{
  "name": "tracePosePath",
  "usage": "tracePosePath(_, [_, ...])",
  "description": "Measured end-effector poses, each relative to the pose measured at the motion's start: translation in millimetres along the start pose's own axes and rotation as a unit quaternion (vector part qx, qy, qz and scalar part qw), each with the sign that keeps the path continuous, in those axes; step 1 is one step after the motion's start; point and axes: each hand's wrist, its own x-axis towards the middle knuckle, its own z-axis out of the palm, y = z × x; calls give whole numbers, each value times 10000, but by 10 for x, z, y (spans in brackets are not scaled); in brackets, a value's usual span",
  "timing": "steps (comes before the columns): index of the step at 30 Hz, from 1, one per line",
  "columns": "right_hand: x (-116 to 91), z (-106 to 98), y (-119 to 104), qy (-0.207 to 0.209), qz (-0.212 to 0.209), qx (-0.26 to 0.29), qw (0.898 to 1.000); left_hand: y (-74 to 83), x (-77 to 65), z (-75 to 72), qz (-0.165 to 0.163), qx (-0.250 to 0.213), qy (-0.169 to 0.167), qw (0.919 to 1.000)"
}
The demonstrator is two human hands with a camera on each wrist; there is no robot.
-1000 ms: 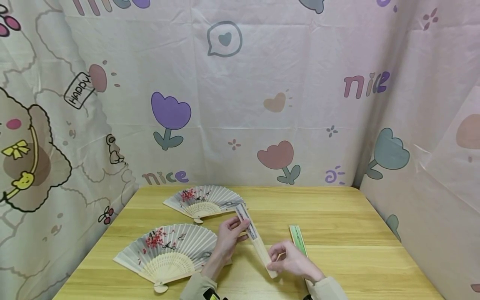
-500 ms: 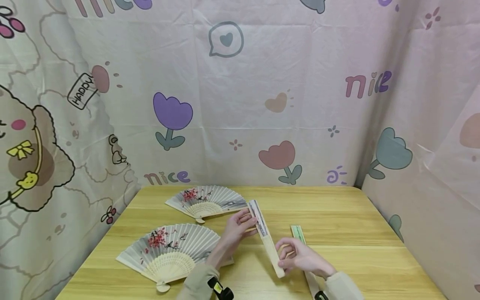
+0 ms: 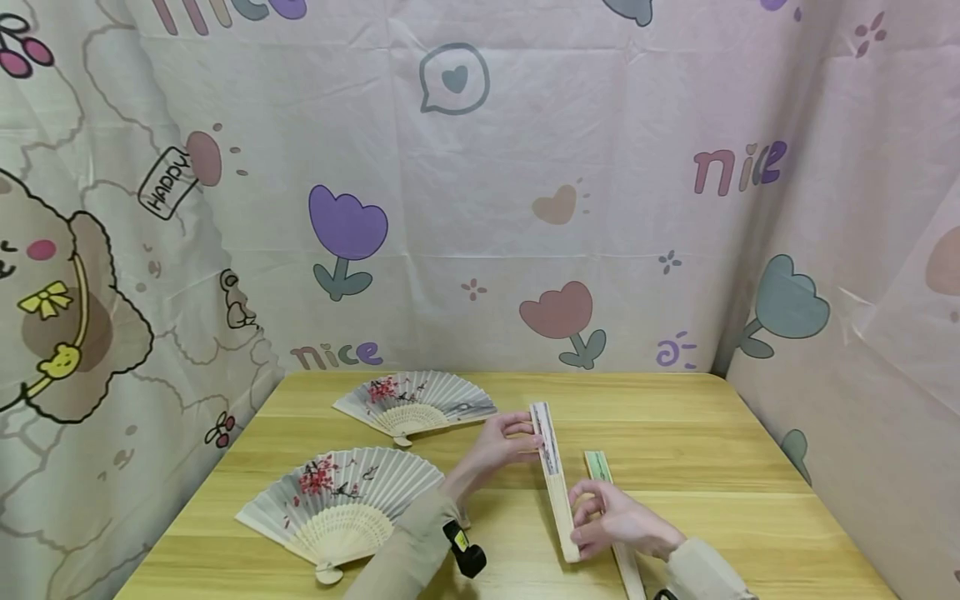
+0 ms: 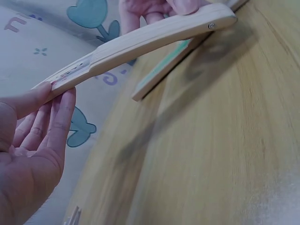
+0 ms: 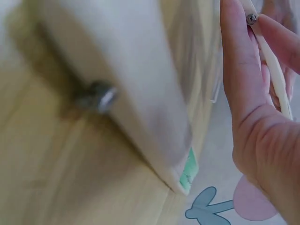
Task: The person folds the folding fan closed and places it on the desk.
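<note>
The left hand (image 3: pixel 501 442) pinched the far end of a folded fan (image 3: pixel 557 492) between the thumb and the fingers. The right hand (image 3: pixel 618 521) pinched the near end of the same fan — its thumb and fingertips were close to the small metal rivet (image 4: pixel 211 26). The fan was held above the tabletop (image 3: pixel 712 467), and its shadow fell on the wood. It had pale ribs and, toward the far end, a grey printed part.

Just beside it, a green fan (image 3: pixel 598 467) (also folded) lay on the tabletop, partly hidden by the right hand. On the person's left side lay two spread fans, both with red blossoms: the nearer fan (image 3: pixel 341 512), partly covered by the left sleeve (image 3: pixel 416 537), and the farther fan (image 3: pixel 411 412), near the back edge. Behind the tabletop hung a pale cloth (image 3: pixel 465 183) with printed tulips — and the word "nice".
</note>
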Motion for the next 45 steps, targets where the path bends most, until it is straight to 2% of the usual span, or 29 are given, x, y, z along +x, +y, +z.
tracePosePath(7, [-28,22,20,321,311,-21,9990,-125,113,37,-189,0,51,9998])
tracePosePath(21, [-57,101,53,605,631,-385,9954,-295,130,68,-245,333,65,9991])
tracePosePath(25, [-64,116,49,685,712,-537,9937,-309,129,94,-109,568,25,9983])
tracePosePath(32, [-90,138,56,867,802,-689,9906,-350,133,132,48,1193,-283,9924])
tracePosePath(38, [-110,135,60,929,836,-773,9891,-354,105,162,120,1203,-428,9917])
tracePosePath(42, [-119,134,47,906,864,-809,9888,-354,84,164,316,1378,-528,9885])
tracePosePath(45, [-125,133,35,896,907,-832,9883,-354,84,186,228,1447,-453,9882])
